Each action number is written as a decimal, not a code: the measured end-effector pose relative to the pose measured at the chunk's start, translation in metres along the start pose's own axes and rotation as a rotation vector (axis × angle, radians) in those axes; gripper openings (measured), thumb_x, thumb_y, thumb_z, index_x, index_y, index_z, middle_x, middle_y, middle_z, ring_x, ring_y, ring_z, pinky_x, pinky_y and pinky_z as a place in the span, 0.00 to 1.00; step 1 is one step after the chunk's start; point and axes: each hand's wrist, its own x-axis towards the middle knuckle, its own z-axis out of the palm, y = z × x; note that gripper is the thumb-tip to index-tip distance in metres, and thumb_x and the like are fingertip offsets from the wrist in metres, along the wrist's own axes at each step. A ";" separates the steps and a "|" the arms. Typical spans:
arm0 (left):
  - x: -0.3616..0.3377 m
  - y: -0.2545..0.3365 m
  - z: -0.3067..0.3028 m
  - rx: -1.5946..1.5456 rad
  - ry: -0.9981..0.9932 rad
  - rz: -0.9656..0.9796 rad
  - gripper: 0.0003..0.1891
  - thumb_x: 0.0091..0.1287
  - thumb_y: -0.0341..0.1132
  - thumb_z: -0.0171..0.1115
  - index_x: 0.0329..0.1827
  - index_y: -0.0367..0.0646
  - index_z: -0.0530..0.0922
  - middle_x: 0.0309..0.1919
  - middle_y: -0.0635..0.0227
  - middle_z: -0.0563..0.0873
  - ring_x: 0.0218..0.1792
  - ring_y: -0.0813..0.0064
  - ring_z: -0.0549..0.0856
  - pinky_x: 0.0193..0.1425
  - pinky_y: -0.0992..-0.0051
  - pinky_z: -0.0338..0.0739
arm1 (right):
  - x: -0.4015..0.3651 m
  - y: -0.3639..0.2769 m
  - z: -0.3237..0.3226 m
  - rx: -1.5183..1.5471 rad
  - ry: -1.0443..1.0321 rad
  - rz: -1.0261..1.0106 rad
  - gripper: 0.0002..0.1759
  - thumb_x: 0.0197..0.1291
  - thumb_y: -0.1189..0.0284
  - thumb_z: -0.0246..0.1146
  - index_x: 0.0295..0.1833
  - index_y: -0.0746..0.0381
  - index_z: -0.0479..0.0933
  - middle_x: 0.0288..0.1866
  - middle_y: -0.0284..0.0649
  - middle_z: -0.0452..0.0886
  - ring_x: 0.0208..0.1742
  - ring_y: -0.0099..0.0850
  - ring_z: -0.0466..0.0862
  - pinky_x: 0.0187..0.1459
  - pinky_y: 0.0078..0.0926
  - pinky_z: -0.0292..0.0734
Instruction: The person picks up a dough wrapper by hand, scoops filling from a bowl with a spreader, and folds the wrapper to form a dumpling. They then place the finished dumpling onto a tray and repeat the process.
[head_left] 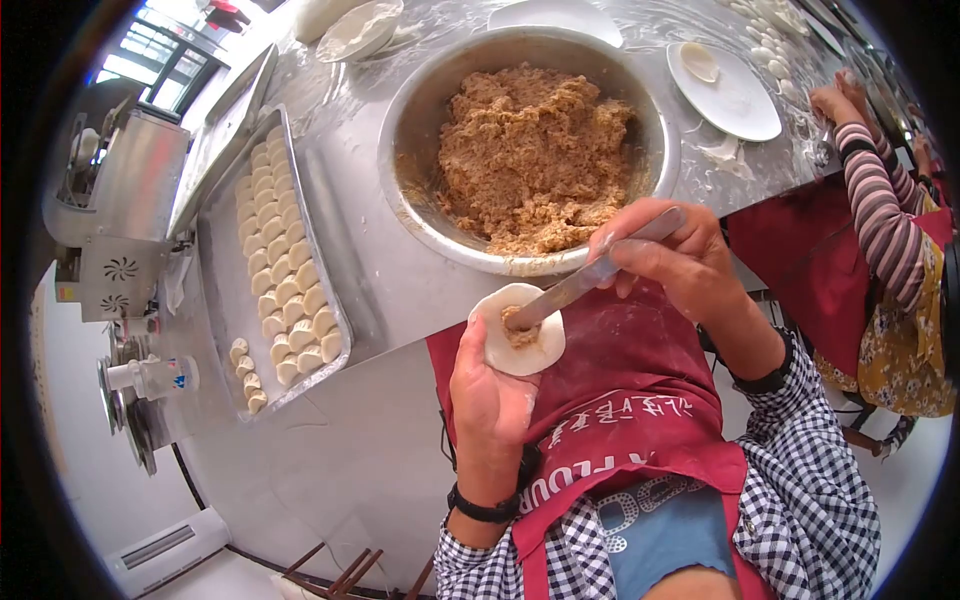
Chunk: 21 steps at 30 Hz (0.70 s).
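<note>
My left hand (487, 390) holds up a round dumpling wrapper (548, 352), its palm and fingers beneath the dough. In my right hand (672, 258) is a flat metal spatula (590, 278), gripped near its upper end. The spatula's lower tip presses on a small dab of meat filling (519, 330) in the middle of the wrapper. Just beyond my hands stands a large metal bowl (400, 205), with a mound of brown ground filling (535, 150) in it.
At the left, a metal tray (345, 345) carries rows of folded dumplings (285, 265). A white plate (735, 105) with a wrapper lies at the right, near small dough pieces (768, 45). A floury bowl (360, 30) stands at the back. A co-worker's striped sleeve (885, 210) is at the right.
</note>
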 end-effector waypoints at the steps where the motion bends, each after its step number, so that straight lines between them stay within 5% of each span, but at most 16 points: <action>1: 0.000 0.001 -0.001 -0.005 0.017 0.027 0.20 0.71 0.42 0.44 0.59 0.37 0.65 0.56 0.58 0.73 0.58 0.61 0.73 0.61 0.56 0.69 | 0.001 -0.002 -0.002 0.036 0.026 -0.023 0.05 0.58 0.78 0.60 0.39 0.68 0.77 0.33 0.40 0.82 0.27 0.20 0.80 0.27 0.14 0.76; 5: -0.004 0.007 -0.008 -0.015 0.073 0.080 0.18 0.70 0.40 0.47 0.57 0.38 0.66 0.54 0.60 0.75 0.55 0.62 0.75 0.59 0.56 0.72 | 0.005 -0.012 -0.019 0.128 0.076 -0.104 0.05 0.58 0.79 0.60 0.40 0.67 0.77 0.34 0.41 0.82 0.30 0.21 0.80 0.29 0.15 0.77; 7: -0.003 0.007 -0.008 -0.016 0.100 0.096 0.18 0.70 0.40 0.48 0.56 0.38 0.67 0.54 0.60 0.75 0.55 0.62 0.76 0.58 0.57 0.72 | 0.008 -0.007 -0.028 0.040 0.153 -0.332 0.05 0.58 0.79 0.60 0.40 0.66 0.78 0.36 0.41 0.82 0.32 0.21 0.80 0.31 0.16 0.77; 10: -0.002 0.005 -0.008 -0.014 0.104 0.092 0.17 0.70 0.39 0.48 0.56 0.38 0.67 0.54 0.61 0.75 0.55 0.62 0.76 0.58 0.57 0.72 | 0.011 -0.008 -0.032 -0.189 0.178 -0.412 0.06 0.58 0.78 0.61 0.41 0.66 0.78 0.37 0.40 0.82 0.34 0.20 0.80 0.32 0.15 0.77; 21: 0.005 0.001 -0.003 -0.010 0.069 0.062 0.18 0.70 0.39 0.47 0.57 0.38 0.67 0.54 0.60 0.75 0.57 0.62 0.74 0.60 0.56 0.70 | 0.010 -0.007 -0.033 -0.328 0.035 -0.330 0.06 0.58 0.79 0.61 0.41 0.67 0.78 0.30 0.32 0.80 0.31 0.15 0.75 0.31 0.11 0.71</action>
